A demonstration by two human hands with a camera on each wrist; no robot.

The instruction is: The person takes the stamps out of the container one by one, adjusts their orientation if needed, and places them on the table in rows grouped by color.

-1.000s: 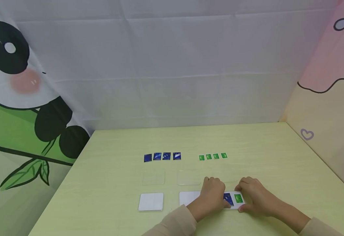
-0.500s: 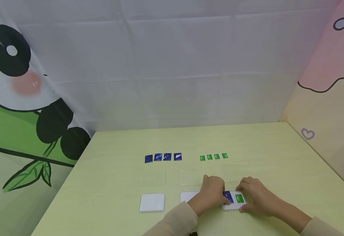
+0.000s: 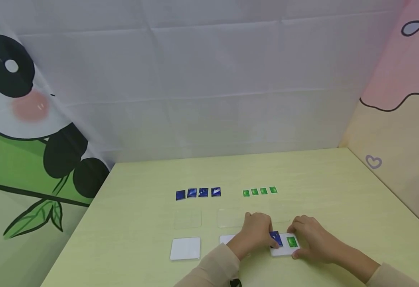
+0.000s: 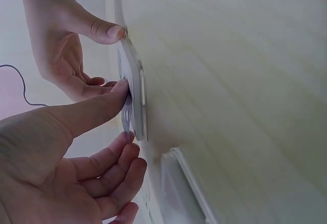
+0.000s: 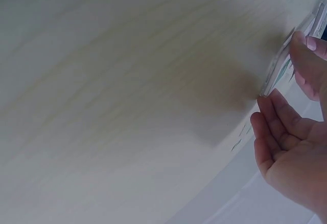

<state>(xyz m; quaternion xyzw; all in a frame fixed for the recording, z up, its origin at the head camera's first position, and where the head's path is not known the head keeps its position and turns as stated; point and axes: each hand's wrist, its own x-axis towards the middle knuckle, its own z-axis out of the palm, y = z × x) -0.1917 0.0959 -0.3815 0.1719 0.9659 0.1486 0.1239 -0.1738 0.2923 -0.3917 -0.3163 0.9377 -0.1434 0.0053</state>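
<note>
A flat white rounded case (image 3: 283, 250) with a clear rim lies near the front of the table. My right hand (image 3: 313, 241) holds its right end, thumb on the near edge and fingers at the far edge. On its face, beside that hand, is a small green picture square (image 3: 292, 242). My left hand (image 3: 254, 233) pinches a dark blue picture square (image 3: 276, 237) over the case's left part. In the left wrist view this thin blue square (image 4: 126, 116) stands off the case's face, between thumb and fingertips. The left hand hides the case's left end in the head view.
Another white case (image 3: 185, 248) lies to the left; a second one (image 3: 226, 239) is partly behind my left arm. Clear rounded pieces (image 3: 188, 219) lie beyond. Farther back are a row of blue squares (image 3: 203, 192) and a row of green squares (image 3: 263, 191). A white cloth wall (image 3: 213, 119) closes the back.
My left hand has shifted slightly left, and the blue square with it, now tilted and overhanging the case's far edge. The right hand keeps its hold on the case.
</note>
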